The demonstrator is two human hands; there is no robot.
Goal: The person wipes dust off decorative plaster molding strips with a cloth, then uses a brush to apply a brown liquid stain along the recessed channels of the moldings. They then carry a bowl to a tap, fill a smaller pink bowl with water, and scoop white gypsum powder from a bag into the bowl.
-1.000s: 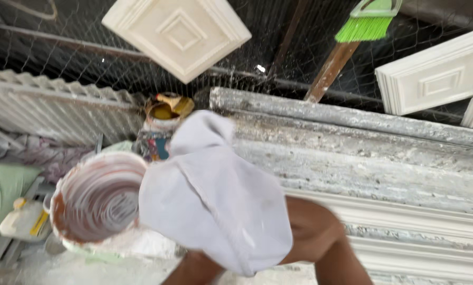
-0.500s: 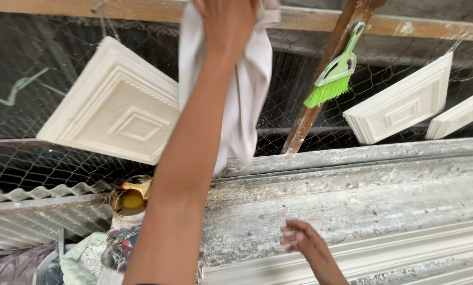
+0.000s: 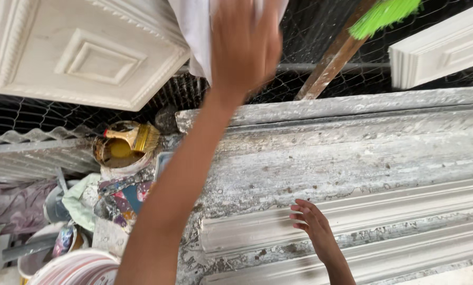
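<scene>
**Cloth up at the mesh, other hand on the moulding**

We are holding our left hand [image 3: 245, 45] high against the wire mesh [image 3: 46, 113], its fingers [image 3: 231, 21] closing on a white cloth [image 3: 194, 29] that is hanging from the top edge of the view. Our right hand [image 3: 313, 224] is resting low on the long plaster moulding [image 3: 363, 153], fingers spread and gripping nothing. A square plaster panel [image 3: 83, 53] is hanging left of the cloth. Below it a brush [image 3: 133, 138] is lying across a tin [image 3: 112, 153]. A green broom [image 3: 381, 16] is leaning at upper right.
</scene>
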